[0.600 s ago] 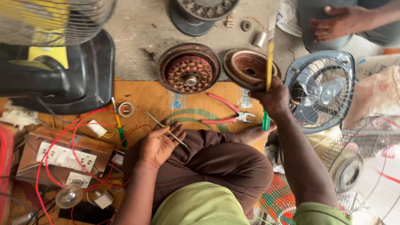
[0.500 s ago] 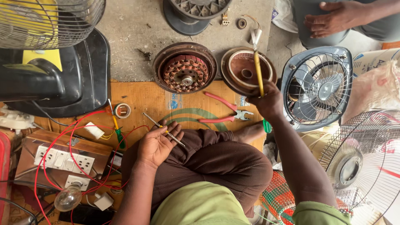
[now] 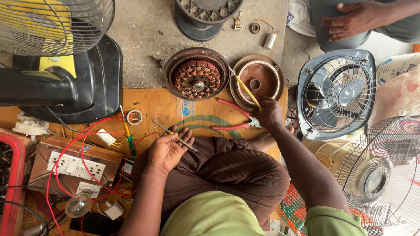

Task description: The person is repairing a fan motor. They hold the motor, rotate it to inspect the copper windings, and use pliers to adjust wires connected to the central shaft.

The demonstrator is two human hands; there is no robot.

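Note:
I sit cross-legged at a sheet of cardboard (image 3: 151,105). My right hand (image 3: 269,114) grips a yellow-handled screwdriver (image 3: 246,88), its tip pointing up-left between a round fan motor with copper windings (image 3: 197,78) and a rusty round motor cover (image 3: 258,81). Red-handled pliers (image 3: 234,117) lie just left of that hand. My left hand (image 3: 167,150) rests palm up on my knee, fingers loosely apart, with a thin metal tool (image 3: 174,136) lying across them.
A wooden test board with white sockets, red wires and a bulb (image 3: 72,164) sits at left. A black fan base (image 3: 76,83) lies upper left, grey fans (image 3: 337,94) at right. Another person's hand (image 3: 356,19) rests on a grey tub, top right.
My right hand has swung the screwdriver from upright to slanting up-left toward the motor parts. The left hand has stayed on my knee.

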